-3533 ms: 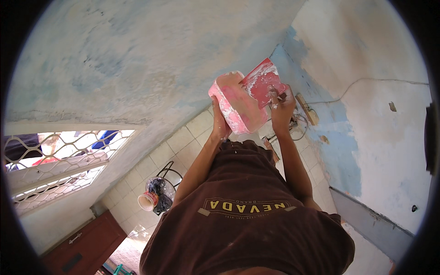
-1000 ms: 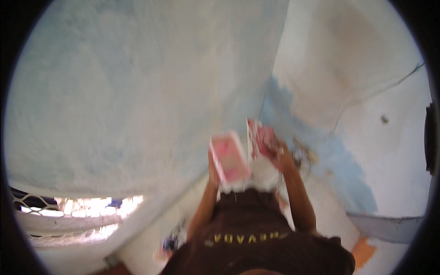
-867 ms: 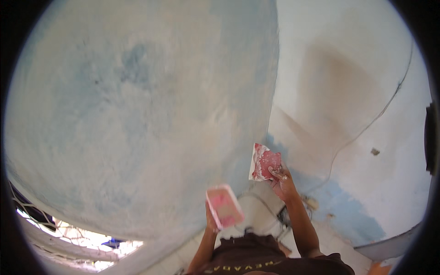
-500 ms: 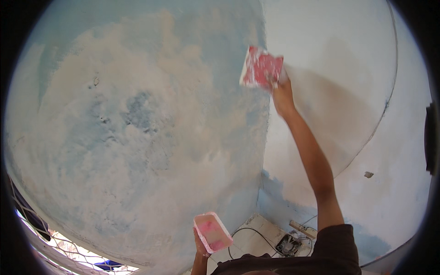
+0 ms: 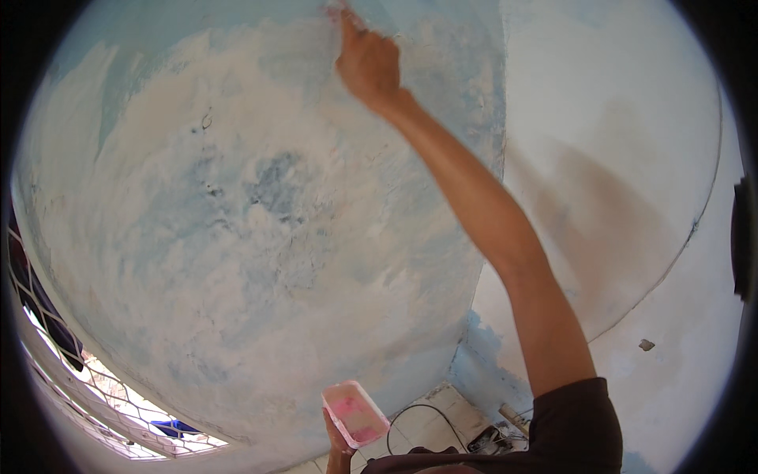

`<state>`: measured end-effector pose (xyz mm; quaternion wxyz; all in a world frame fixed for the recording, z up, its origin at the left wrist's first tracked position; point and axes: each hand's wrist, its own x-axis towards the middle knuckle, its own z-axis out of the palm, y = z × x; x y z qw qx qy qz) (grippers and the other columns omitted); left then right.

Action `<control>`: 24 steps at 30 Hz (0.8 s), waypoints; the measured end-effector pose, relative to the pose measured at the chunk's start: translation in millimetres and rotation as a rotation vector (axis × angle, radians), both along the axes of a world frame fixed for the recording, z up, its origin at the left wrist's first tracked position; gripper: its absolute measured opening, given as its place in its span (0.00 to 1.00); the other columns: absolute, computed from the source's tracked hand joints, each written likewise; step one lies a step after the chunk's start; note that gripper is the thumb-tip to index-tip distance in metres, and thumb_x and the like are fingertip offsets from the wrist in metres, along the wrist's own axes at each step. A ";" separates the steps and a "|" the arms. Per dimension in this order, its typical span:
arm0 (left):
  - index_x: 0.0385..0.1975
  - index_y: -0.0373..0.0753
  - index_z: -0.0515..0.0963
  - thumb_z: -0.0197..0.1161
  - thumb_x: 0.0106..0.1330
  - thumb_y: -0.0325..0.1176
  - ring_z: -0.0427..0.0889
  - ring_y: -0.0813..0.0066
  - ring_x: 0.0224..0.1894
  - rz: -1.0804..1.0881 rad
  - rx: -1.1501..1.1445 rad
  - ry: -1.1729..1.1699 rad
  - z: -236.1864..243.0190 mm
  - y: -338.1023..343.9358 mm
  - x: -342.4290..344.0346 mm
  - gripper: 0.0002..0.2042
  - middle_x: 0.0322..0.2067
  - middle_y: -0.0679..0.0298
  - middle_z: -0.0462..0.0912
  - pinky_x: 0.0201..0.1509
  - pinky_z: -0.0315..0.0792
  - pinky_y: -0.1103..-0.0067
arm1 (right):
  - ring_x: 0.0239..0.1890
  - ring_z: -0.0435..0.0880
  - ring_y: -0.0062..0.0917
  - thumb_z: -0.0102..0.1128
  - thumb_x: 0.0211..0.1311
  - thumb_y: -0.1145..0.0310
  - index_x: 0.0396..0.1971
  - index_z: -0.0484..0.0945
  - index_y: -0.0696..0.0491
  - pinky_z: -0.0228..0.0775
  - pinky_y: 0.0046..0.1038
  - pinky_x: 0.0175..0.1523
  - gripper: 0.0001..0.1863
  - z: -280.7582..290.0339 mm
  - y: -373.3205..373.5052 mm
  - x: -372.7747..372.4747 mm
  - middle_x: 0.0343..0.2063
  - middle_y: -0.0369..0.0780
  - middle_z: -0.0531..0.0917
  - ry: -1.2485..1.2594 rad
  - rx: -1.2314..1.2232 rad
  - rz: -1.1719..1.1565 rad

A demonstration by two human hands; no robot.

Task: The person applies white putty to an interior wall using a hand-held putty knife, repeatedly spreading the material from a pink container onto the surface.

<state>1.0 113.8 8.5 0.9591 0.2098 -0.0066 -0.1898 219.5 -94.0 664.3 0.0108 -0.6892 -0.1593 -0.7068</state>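
My right hand (image 5: 371,63) reaches up along the patchy blue-and-white wall (image 5: 379,237), its fingers closed around a putty spreader (image 5: 332,11). Only a small pinkish bit of the spreader shows at the top edge; the hand and the picture's rim hide the rest. Low in front of me, my left hand (image 5: 338,434) grips the side of a pink rectangular plastic tub (image 5: 374,395). Inside the tub lies some pale paste, with pink patches of the bottom showing.
A white wall (image 5: 584,79) meets the patchy one at a corner on the right, with a cable (image 5: 695,227) running across it. At lower left is a window with a wire grille (image 5: 118,399). A black cord (image 5: 422,405) and dark equipment (image 5: 491,440) lie on the tiled floor.
My right hand has swept the spreader up and left, from near the corner to the top of the patchy wall. The view has shifted slightly; the tub stays in my left hand.
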 end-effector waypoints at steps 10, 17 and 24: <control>0.70 0.50 0.64 0.48 0.68 0.71 0.76 0.55 0.63 -0.336 -0.054 0.018 31.1 -35.6 0.7 0.38 0.62 0.63 0.74 0.65 0.71 0.45 | 0.50 0.87 0.47 0.61 0.64 0.72 0.53 0.76 0.54 0.87 0.33 0.40 0.17 -165.3 39.0 -25.1 0.47 0.58 0.84 -0.040 -0.490 -0.049; 0.71 0.50 0.63 0.45 0.70 0.70 0.76 0.55 0.63 -0.319 -0.103 0.005 35.2 -63.8 -10.2 0.38 0.63 0.61 0.73 0.66 0.71 0.46 | 0.60 0.80 0.50 0.61 0.64 0.70 0.55 0.72 0.52 0.81 0.38 0.57 0.20 -311.4 17.0 -27.0 0.59 0.59 0.77 0.098 -0.532 -0.012; 0.70 0.49 0.63 0.47 0.70 0.69 0.78 0.56 0.60 -0.200 0.195 -0.133 53.9 -29.2 -31.7 0.37 0.61 0.62 0.74 0.63 0.74 0.48 | 0.58 0.81 0.49 0.59 0.63 0.76 0.61 0.74 0.54 0.76 0.38 0.62 0.24 -397.1 -13.7 -66.5 0.56 0.55 0.80 0.411 -0.147 0.291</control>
